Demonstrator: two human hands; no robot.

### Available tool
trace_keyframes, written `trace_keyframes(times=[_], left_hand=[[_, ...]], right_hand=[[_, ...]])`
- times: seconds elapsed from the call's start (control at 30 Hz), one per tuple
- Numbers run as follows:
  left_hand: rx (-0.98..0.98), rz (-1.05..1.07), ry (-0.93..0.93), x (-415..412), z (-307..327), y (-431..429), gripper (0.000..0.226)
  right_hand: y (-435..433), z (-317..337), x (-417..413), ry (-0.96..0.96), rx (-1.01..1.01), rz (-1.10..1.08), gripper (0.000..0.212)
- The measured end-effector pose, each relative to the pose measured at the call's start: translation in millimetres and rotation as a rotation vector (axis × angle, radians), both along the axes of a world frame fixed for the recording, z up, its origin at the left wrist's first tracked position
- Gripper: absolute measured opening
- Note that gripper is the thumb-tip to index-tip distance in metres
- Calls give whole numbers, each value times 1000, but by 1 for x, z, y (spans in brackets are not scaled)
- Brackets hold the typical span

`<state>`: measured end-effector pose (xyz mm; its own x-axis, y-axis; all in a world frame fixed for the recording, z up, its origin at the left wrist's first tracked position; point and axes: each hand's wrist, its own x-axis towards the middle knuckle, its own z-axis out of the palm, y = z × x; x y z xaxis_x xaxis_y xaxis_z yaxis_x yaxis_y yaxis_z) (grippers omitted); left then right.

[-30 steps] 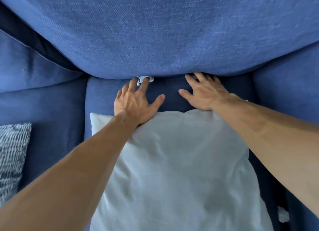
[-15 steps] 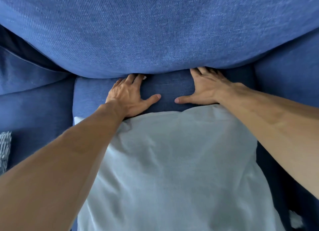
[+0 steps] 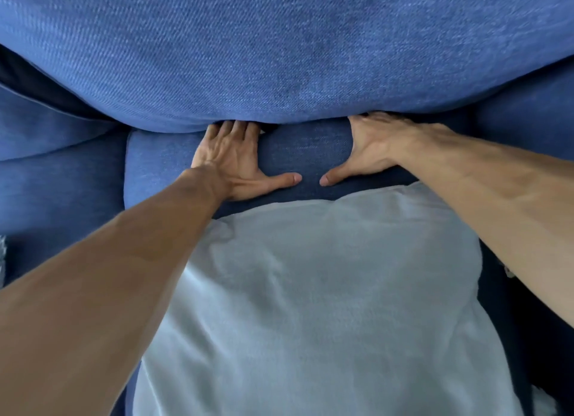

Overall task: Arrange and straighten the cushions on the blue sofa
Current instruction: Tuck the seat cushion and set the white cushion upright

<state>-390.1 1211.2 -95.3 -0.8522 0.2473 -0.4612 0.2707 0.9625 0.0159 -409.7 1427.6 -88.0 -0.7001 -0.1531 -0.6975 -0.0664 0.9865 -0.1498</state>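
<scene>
A big blue back cushion (image 3: 279, 52) fills the top of the head view. Below it lies a blue seat cushion (image 3: 307, 148). My left hand (image 3: 236, 164) and my right hand (image 3: 369, 151) press flat on that seat cushion, thumbs pointing at each other, fingers spread. The fingertips of both hands are hidden under the back cushion's lower edge. A pale light-blue pillow (image 3: 326, 307) lies on the seat just below my hands, under my forearms.
Another blue cushion (image 3: 46, 136) sits at the left and more blue sofa fabric (image 3: 528, 120) at the right. A sliver of a patterned grey-white cushion (image 3: 2, 254) shows at the left edge.
Both hands have slid forward, so their fingertips now sit under the back cushion. The small white tag near my left fingers is now hidden. The view has moved closer and the patterned cushion has slipped almost out of frame.
</scene>
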Motion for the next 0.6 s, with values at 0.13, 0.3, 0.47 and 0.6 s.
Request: trace_keyframes(times=[0.13, 0.3, 0.47, 0.6], left_hand=[[60, 76, -198, -1, 1, -7, 119], [0, 75, -350, -26, 5, -3, 130], [-34, 57, -378, -37, -6, -1, 143], [24, 51, -444, -28, -8, 1, 141]], right_hand=[[-4, -9, 9, -54, -24, 4, 140], [-2, -3, -9, -140, 27, 28, 142], [-7, -11, -13, -157, 47, 43, 140], [-5, -15, -6, -205, 13, 43, 140]])
